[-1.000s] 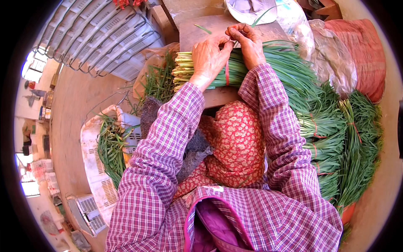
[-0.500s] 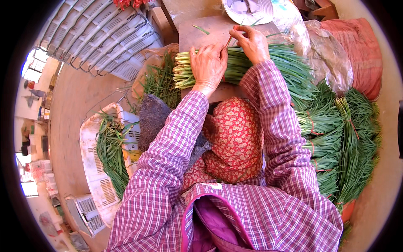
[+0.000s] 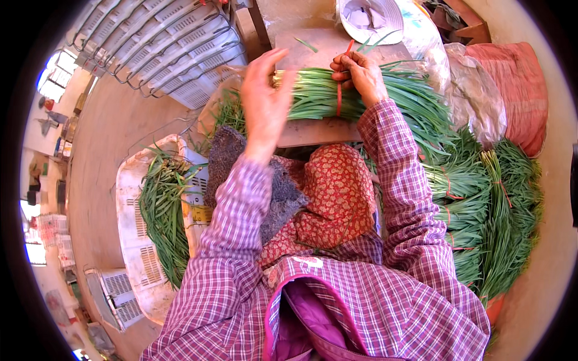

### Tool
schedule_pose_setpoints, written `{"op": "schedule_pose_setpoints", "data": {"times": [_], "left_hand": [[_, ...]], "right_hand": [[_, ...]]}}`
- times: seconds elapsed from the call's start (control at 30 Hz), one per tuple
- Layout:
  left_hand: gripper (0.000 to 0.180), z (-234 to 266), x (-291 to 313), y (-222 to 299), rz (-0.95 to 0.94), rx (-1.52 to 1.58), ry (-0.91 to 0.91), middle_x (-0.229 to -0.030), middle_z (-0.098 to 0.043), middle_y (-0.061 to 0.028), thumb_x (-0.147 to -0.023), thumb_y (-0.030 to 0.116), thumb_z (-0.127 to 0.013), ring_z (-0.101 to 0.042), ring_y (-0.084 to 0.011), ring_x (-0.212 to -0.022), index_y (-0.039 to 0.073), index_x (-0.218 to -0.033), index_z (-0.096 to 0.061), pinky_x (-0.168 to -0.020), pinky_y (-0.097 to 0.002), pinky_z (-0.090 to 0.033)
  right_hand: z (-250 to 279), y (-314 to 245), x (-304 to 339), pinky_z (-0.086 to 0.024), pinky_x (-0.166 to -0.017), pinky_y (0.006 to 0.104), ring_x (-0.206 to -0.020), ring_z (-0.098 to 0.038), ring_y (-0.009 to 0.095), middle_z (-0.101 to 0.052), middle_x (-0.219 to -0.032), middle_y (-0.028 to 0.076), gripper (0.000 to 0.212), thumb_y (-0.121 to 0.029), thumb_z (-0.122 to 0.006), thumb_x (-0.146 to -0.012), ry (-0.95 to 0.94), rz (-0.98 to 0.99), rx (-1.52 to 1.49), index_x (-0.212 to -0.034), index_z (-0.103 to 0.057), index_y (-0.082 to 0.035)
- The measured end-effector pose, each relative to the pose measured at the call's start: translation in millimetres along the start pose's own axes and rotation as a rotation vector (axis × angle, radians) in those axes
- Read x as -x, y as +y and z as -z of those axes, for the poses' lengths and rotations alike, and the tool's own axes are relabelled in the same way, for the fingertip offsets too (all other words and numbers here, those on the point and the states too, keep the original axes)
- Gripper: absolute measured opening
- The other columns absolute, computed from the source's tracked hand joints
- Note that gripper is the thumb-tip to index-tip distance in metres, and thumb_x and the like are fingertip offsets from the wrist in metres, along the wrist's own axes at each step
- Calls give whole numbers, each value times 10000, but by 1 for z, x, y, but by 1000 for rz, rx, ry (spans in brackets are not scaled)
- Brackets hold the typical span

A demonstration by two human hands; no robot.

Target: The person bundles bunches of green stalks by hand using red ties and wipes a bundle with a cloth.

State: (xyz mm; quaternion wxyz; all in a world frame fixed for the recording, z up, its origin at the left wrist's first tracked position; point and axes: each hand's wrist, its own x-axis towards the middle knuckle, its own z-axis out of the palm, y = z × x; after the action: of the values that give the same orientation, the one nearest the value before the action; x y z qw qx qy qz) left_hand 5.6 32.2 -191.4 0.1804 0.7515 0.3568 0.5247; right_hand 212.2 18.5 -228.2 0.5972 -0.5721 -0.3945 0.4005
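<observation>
A bundle of garlic chives (image 3: 310, 99) lies across a board (image 3: 313, 133), pale stem ends left and green leaves fanning right. A red tie (image 3: 339, 99) runs round its middle. Pinched fingers of my right hand (image 3: 363, 75) hold the upper end of that tie, which sticks up above the bundle. At the stem ends my left hand (image 3: 267, 99) is raised and blurred by motion, its fingers stretched and the thumb apart, with nothing seen in it. It covers some of the stem tips.
Tied chive bundles (image 3: 466, 204) are stacked at the right. Loose chives (image 3: 162, 216) fill a white crate (image 3: 133, 240) at the left. Stacked grey crates (image 3: 174, 54) stand far left. A pale hat (image 3: 370, 21), clear plastic (image 3: 475, 90) and a red sack (image 3: 512, 96) lie beyond the board.
My left hand has lifted off the bundle and moved left toward the stem ends. My right hand still holds the tie, which now shows round the bundle.
</observation>
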Motion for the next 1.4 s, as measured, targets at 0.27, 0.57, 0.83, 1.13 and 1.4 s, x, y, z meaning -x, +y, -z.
{"op": "schedule_pose_setpoints", "data": {"times": [0.27, 0.57, 0.83, 1.13, 1.4], "left_hand": [[353, 92, 68, 10, 757, 930, -188, -1048, -710, -148, -998, 269, -527, -699, -254, -947, -12, -1182, -633, -844, -377, -566], [719, 13, 117, -6, 1307, 1886, -701, -1374, -509, -263, -1007, 495, -413, -528, -417, -1244, -109, -1395, -385, -958, -431, -536], [742, 39, 21, -3, 833, 1276, -416, -1327, -551, -187, -957, 624, -418, -551, -323, -1205, 8, -1369, -459, -964, -409, -527], [426, 36, -135, 29, 239, 975, -297, -988, -690, -80, -904, 378, -680, -670, -203, -890, 16, -1119, -623, -817, -336, -557], [952, 16, -66, -53, 227, 411, -621, -1519, -335, -168, -775, 339, -794, -314, -301, -1416, 91, -1511, -244, -1182, -424, -268]], "right_hand": [[-1, 0, 24, -416, -532, 190, -590, -485, 27, -598, -777, -52, 210, -218, -548, -992, -8, 54, -224, -1030, -652, -40], [-3, -77, 83, -328, -475, 169, -526, -416, 17, -560, -721, -55, 202, -185, -527, -1003, -290, 307, -676, -1029, -631, -15], [-20, -131, 124, -353, -493, 160, -512, -463, 31, -566, -674, -32, 215, -228, -552, -990, -612, 361, -135, -1016, -633, -30], [4, -117, 29, -419, -567, 205, -649, -537, 63, -605, -790, -14, 244, -276, -557, -983, -183, 753, -52, -1021, -645, -51], [17, -8, 20, -400, -530, 186, -591, -509, 40, -599, -740, -38, 243, -263, -524, -1009, -135, 267, -144, -971, -643, -55]]}}
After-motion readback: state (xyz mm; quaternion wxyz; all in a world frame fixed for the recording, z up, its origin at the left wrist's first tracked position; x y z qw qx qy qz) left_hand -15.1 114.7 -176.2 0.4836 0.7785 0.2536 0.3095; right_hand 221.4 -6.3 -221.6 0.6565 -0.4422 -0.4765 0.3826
